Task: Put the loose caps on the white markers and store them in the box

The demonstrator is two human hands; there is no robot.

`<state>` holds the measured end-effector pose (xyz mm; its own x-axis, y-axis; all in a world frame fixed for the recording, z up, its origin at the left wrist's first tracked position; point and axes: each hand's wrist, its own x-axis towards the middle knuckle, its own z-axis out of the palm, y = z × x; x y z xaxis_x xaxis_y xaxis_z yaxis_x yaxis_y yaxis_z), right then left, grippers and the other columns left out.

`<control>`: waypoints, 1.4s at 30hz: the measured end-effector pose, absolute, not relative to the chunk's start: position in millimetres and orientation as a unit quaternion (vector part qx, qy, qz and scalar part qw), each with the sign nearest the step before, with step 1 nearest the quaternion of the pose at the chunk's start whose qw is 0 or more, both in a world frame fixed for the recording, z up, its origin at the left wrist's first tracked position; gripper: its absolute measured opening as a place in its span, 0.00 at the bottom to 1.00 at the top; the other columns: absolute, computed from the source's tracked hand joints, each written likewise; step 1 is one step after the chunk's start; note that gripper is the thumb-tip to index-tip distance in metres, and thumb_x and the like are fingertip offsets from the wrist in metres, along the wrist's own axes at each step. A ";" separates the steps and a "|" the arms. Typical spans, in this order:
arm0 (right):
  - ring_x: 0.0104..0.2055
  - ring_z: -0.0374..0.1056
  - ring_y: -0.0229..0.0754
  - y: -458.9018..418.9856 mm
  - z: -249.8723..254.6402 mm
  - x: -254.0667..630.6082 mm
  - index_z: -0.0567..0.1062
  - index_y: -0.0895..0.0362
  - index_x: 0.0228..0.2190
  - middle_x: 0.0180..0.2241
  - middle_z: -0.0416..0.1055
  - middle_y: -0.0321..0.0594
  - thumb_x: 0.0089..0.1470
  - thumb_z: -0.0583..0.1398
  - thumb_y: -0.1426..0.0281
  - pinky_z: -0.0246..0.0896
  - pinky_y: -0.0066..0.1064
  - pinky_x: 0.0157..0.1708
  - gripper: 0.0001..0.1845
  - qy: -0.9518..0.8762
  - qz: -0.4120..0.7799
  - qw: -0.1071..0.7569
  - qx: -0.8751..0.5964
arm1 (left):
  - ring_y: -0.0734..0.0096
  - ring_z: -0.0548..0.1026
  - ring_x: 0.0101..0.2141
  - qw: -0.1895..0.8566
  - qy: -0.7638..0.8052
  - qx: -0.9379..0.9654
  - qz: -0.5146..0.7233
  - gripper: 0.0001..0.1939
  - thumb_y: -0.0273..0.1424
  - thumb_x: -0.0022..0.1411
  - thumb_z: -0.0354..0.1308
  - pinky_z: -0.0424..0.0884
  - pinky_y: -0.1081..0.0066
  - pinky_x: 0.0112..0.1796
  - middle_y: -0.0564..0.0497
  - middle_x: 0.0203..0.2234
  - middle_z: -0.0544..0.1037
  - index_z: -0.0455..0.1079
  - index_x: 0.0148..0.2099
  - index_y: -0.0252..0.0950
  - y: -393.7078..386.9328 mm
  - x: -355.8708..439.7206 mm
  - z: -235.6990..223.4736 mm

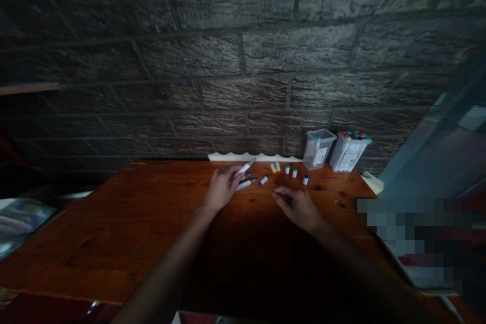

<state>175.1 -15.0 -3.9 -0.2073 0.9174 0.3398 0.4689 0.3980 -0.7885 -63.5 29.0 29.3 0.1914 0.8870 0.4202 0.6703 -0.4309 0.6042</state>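
A white marker (246,167) with its tip bare points up and right in my left hand (220,187), whose fingers are closed around it. Beneath and beside that hand lie more uncapped markers (246,184), partly hidden by the fingers. My right hand (298,206) hovers over the table with thumb and fingers drawn together, and I see nothing between them. Loose caps lie beyond it: a blue-ended cap (263,180), two yellow-ended caps (275,167), two green-ended caps (291,170) and another blue-ended cap (306,179).
At the back right of the wooden table (152,223) stand a clear plastic box (319,149) with a blue-ended marker and a second box (350,152) full of colourful markers. A white wavy-edged strip (254,157) runs along the brick wall (228,86). A plastic bag (23,223) is at far left.
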 end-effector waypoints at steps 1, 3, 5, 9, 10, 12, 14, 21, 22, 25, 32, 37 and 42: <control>0.27 0.71 0.39 -14.8 -2.9 174.5 0.78 0.54 0.35 0.31 0.78 0.38 0.57 0.57 0.60 0.64 0.30 0.29 0.13 -0.703 0.305 0.430 -0.478 | 0.59 0.75 0.44 0.228 0.481 0.738 0.414 0.18 0.41 0.64 0.54 0.67 0.63 0.48 0.43 0.44 0.79 0.72 0.50 0.35 25.9 -58.2 30.4; 0.25 0.70 0.38 -14.7 1.0 173.7 0.78 0.55 0.38 0.33 0.78 0.39 0.54 0.59 0.56 0.63 0.29 0.24 0.17 -0.644 0.371 0.471 -0.476 | 0.63 0.77 0.38 0.408 0.415 0.681 0.444 0.21 0.43 0.63 0.56 0.71 0.65 0.42 0.42 0.43 0.80 0.71 0.51 0.33 19.4 -47.4 30.6; 0.30 0.72 0.40 -14.9 7.5 173.7 0.78 0.56 0.38 0.36 0.78 0.41 0.51 0.62 0.56 0.65 0.30 0.28 0.19 -0.595 0.407 0.516 -0.463 | 0.66 0.78 0.34 0.527 0.364 0.630 0.439 0.22 0.42 0.62 0.58 0.72 0.68 0.38 0.41 0.42 0.80 0.70 0.53 0.33 13.4 -38.1 28.7; 0.40 0.73 0.45 -17.2 21.9 175.9 0.80 0.56 0.34 0.36 0.79 0.40 0.48 0.64 0.57 0.66 0.35 0.41 0.16 -0.547 0.416 0.571 -0.449 | 0.67 0.78 0.34 0.596 0.336 0.597 0.418 0.20 0.39 0.60 0.61 0.72 0.68 0.39 0.40 0.41 0.81 0.72 0.51 0.32 6.0 -27.4 23.3; 0.40 0.73 0.45 -17.9 24.2 176.5 0.80 0.55 0.35 0.36 0.79 0.40 0.48 0.65 0.57 0.67 0.36 0.41 0.16 -0.540 0.425 0.573 -0.446 | 0.67 0.78 0.35 0.601 0.334 0.597 0.414 0.20 0.38 0.60 0.62 0.72 0.68 0.40 0.40 0.41 0.81 0.72 0.51 0.32 5.0 -25.9 22.4; 0.41 0.73 0.45 -19.3 26.7 177.3 0.81 0.54 0.35 0.37 0.79 0.40 0.48 0.65 0.57 0.67 0.36 0.41 0.16 -0.535 0.441 0.576 -0.433 | 0.66 0.79 0.35 0.607 0.330 0.598 0.407 0.19 0.37 0.60 0.62 0.73 0.67 0.39 0.40 0.41 0.81 0.72 0.50 0.32 3.2 -23.6 22.0; 0.41 0.73 0.44 -20.1 26.8 177.5 0.81 0.53 0.36 0.38 0.79 0.40 0.47 0.65 0.57 0.66 0.35 0.41 0.16 -0.540 0.444 0.578 -0.421 | 0.66 0.79 0.34 0.610 0.332 0.600 0.398 0.19 0.37 0.60 0.62 0.74 0.66 0.38 0.40 0.40 0.81 0.72 0.50 0.31 1.2 -21.4 23.0; 0.34 0.70 0.39 -20.2 24.5 177.0 0.81 0.53 0.34 0.35 0.79 0.38 0.45 0.67 0.58 0.63 0.29 0.31 0.16 -0.536 0.471 0.566 -0.413 | 0.66 0.80 0.33 0.615 0.333 0.624 0.350 0.20 0.38 0.61 0.61 0.74 0.69 0.35 0.40 0.40 0.81 0.72 0.51 0.31 -5.6 -16.5 28.2; 0.33 0.70 0.39 -20.5 24.9 177.0 0.82 0.53 0.33 0.34 0.78 0.37 0.45 0.67 0.58 0.62 0.29 0.30 0.15 -0.535 0.475 0.565 -0.411 | 0.66 0.80 0.33 0.614 0.330 0.629 0.344 0.20 0.38 0.61 0.61 0.74 0.70 0.35 0.40 0.40 0.81 0.72 0.51 0.31 -6.0 -16.3 28.4; 0.30 0.66 0.36 -21.6 26.7 177.3 0.82 0.53 0.32 0.33 0.77 0.37 0.44 0.67 0.58 0.58 0.26 0.26 0.14 -0.520 0.489 0.564 -0.415 | 0.66 0.80 0.33 0.614 0.322 0.637 0.336 0.20 0.39 0.61 0.60 0.74 0.70 0.35 0.40 0.42 0.81 0.72 0.52 0.32 -6.2 -16.4 28.5; 0.22 0.53 0.30 -20.6 27.1 180.2 0.79 0.56 0.32 0.25 0.69 0.33 0.40 0.69 0.56 0.46 0.23 0.20 0.19 -0.431 0.544 0.573 -0.436 | 0.65 0.80 0.36 0.600 0.327 0.661 0.310 0.17 0.40 0.62 0.59 0.73 0.70 0.38 0.41 0.39 0.82 0.76 0.43 0.30 -4.9 -18.0 28.1; 0.20 0.48 0.29 -17.3 22.7 180.4 0.78 0.56 0.32 0.19 0.58 0.28 0.40 0.69 0.56 0.40 0.24 0.19 0.19 -0.408 0.577 0.569 -0.420 | 0.65 0.80 0.34 0.610 0.325 0.650 0.315 0.16 0.40 0.61 0.59 0.72 0.70 0.38 0.43 0.34 0.83 0.76 0.41 0.30 -6.0 -17.4 27.5; 0.21 0.49 0.29 -16.5 18.7 178.9 0.77 0.57 0.31 0.19 0.58 0.28 0.41 0.69 0.56 0.40 0.23 0.20 0.19 -0.411 0.587 0.563 -0.411 | 0.67 0.80 0.34 0.619 0.324 0.640 0.319 0.14 0.38 0.61 0.60 0.71 0.71 0.37 0.43 0.34 0.83 0.76 0.41 0.31 -6.0 -17.1 26.1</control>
